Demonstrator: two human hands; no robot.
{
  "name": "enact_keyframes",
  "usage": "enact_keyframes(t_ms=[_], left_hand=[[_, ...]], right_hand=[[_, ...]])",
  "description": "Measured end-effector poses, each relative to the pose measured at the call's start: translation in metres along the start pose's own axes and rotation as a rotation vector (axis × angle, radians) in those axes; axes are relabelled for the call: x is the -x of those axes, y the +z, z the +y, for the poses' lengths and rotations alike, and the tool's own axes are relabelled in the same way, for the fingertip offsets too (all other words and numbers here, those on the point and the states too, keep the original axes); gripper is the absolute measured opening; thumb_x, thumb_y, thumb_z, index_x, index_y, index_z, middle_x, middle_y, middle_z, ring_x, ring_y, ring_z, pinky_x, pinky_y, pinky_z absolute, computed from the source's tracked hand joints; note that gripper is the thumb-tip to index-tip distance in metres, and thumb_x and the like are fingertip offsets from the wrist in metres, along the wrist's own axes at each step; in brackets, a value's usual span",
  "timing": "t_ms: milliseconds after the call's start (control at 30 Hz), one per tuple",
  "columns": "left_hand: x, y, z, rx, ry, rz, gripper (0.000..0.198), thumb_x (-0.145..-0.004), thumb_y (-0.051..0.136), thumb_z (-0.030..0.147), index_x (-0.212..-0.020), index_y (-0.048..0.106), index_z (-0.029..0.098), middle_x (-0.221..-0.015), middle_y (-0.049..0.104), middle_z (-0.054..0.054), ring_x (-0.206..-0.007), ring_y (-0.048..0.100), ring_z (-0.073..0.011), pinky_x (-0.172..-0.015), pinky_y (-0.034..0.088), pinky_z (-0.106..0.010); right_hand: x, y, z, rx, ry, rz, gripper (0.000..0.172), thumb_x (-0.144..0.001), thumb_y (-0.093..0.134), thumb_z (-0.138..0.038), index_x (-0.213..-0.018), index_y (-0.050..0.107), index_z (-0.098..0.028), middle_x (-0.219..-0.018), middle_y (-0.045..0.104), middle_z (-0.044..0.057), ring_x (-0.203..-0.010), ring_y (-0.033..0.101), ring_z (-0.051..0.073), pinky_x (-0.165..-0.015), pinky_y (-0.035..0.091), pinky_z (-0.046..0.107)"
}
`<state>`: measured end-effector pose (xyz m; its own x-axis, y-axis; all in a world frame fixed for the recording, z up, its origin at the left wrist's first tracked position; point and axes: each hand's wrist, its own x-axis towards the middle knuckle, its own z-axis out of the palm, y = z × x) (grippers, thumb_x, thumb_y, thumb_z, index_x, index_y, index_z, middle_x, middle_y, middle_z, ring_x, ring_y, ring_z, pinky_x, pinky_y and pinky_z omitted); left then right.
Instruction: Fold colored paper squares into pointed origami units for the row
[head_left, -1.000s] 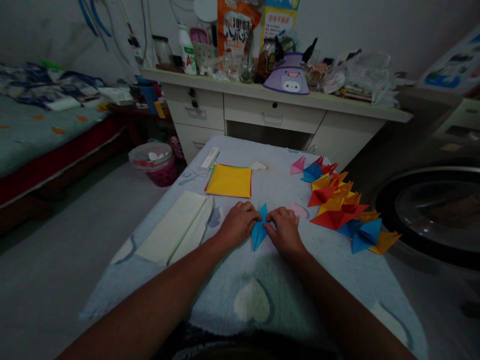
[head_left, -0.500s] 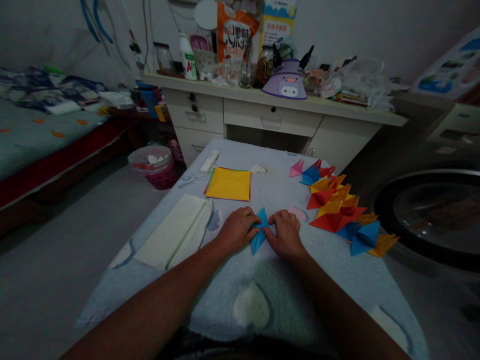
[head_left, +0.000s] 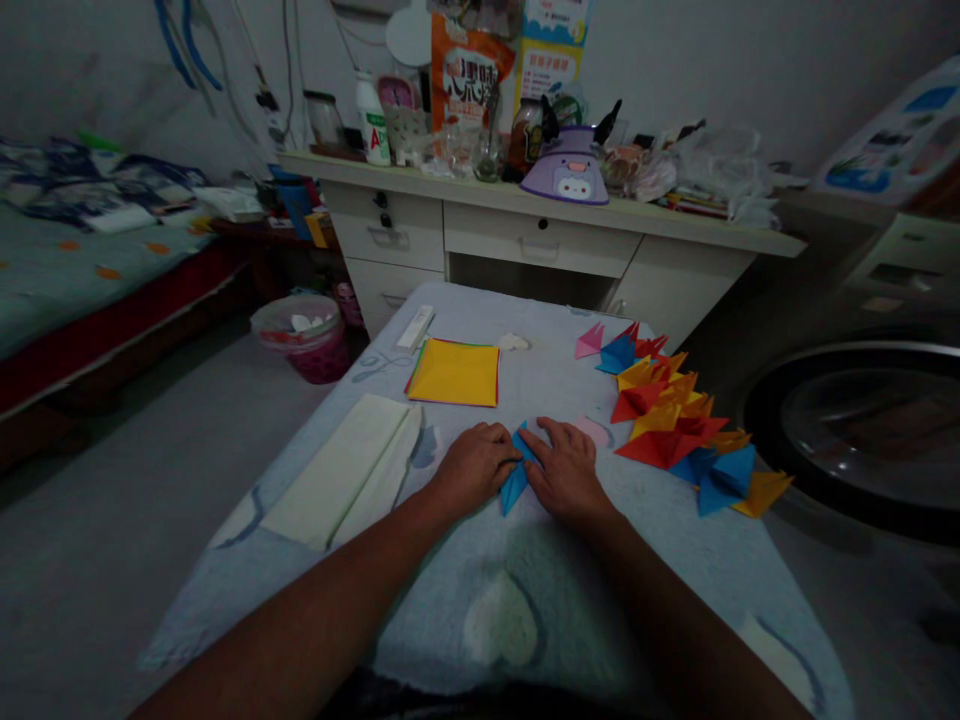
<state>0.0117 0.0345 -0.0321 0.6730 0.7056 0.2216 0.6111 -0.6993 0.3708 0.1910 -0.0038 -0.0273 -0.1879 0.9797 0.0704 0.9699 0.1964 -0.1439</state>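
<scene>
A folded piece of blue origami paper (head_left: 514,487) in a narrow diamond shape lies on the cloth-covered table in front of me. At its left edge, my left hand (head_left: 476,462) is closed, with thumb and fingertips pinching the paper. My right hand (head_left: 564,468) rests on the paper from the right, its fingers stretched out and the index finger reaching across the upper part. The fingers hide some of the folds. Beyond my hands lies a stack of square coloured paper (head_left: 454,373), yellow on top. To the right stand several folded paper cranes (head_left: 670,440) in red, yellow, blue and pink.
A folded pale cloth (head_left: 337,470) lies on the left of the table (head_left: 450,610). A small white box (head_left: 416,327) sits near the far left corner. Behind is a cluttered white desk (head_left: 540,235); a pink bin (head_left: 311,345) stands left, a washing machine (head_left: 862,430) right.
My right hand's fingers have straightened and moved left over the top of the blue paper. My left hand keeps its place at the left edge. The view has shifted slightly.
</scene>
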Motion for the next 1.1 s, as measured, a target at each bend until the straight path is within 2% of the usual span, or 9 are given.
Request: enact_keyframes(t_ms=[167,333,400,467,567,800,1100], left_hand=[[0.000,-0.001,0.002,-0.006,0.000,-0.009,0.021,-0.089,0.057,0.025,-0.103,0.072,0.025,-0.096,0.062,-0.006,-0.090,0.055,-0.0202,-0.081,0.043,-0.034],[0.001,-0.002,0.003,0.003,-0.008,-0.011,0.021,-0.088,0.058,0.023,-0.104,0.072,0.022,-0.100,0.063,-0.007,-0.091,0.055,-0.0207,-0.083,0.044,-0.035],[0.001,-0.003,0.003,0.002,-0.007,-0.016,0.022,-0.088,0.058,0.023,-0.105,0.071,0.021,-0.100,0.064,-0.007,-0.091,0.055,-0.0209,-0.084,0.044,-0.035],[0.001,-0.003,0.003,0.008,-0.008,-0.014,0.022,-0.087,0.058,0.022,-0.105,0.071,0.021,-0.099,0.064,-0.007,-0.092,0.056,-0.0211,-0.084,0.044,-0.035],[0.001,-0.003,0.003,0.026,-0.012,-0.009,0.021,-0.087,0.058,0.021,-0.104,0.071,0.020,-0.098,0.063,-0.007,-0.092,0.056,-0.0210,-0.083,0.044,-0.034],[0.004,-0.002,0.004,0.089,-0.057,0.026,0.017,-0.084,0.060,0.019,-0.098,0.070,0.018,-0.096,0.061,-0.006,-0.094,0.056,-0.0203,-0.084,0.045,-0.032],[0.005,-0.001,0.004,0.111,-0.075,0.034,0.018,-0.083,0.058,0.017,-0.097,0.069,0.020,-0.095,0.060,-0.006,-0.094,0.055,-0.0207,-0.084,0.044,-0.033]], right_hand=[[-0.003,0.000,0.001,0.041,0.037,-0.044,0.056,-0.088,0.048,-0.041,-0.143,0.041,-0.033,-0.151,0.035,0.008,-0.131,0.030,0.035,-0.104,0.020,0.053],[-0.005,0.003,0.003,-0.026,0.045,0.036,0.060,-0.085,0.051,-0.038,-0.142,0.041,-0.022,-0.146,0.039,0.014,-0.128,0.034,0.034,-0.103,0.023,0.050],[-0.004,0.002,0.004,-0.076,0.074,0.089,0.051,-0.084,0.053,-0.037,-0.131,0.050,-0.017,-0.135,0.047,0.015,-0.120,0.040,0.031,-0.099,0.028,0.046],[-0.002,0.000,0.004,-0.109,0.102,0.122,0.034,-0.084,0.054,-0.037,-0.112,0.060,-0.017,-0.118,0.054,0.013,-0.107,0.046,0.028,-0.092,0.032,0.042],[0.001,-0.002,0.001,-0.116,0.109,0.117,0.020,-0.084,0.057,-0.036,-0.091,0.061,-0.019,-0.101,0.055,0.009,-0.097,0.046,0.026,-0.084,0.033,0.039],[0.001,-0.001,-0.007,-0.093,0.124,0.074,0.016,-0.082,0.060,-0.033,-0.089,0.061,-0.018,-0.099,0.055,0.009,-0.095,0.047,0.027,-0.079,0.031,0.037],[0.000,0.000,-0.009,-0.215,0.139,0.086,0.009,-0.080,0.060,-0.026,-0.085,0.057,-0.020,-0.093,0.060,0.005,-0.092,0.049,0.024,-0.077,0.029,0.033]])
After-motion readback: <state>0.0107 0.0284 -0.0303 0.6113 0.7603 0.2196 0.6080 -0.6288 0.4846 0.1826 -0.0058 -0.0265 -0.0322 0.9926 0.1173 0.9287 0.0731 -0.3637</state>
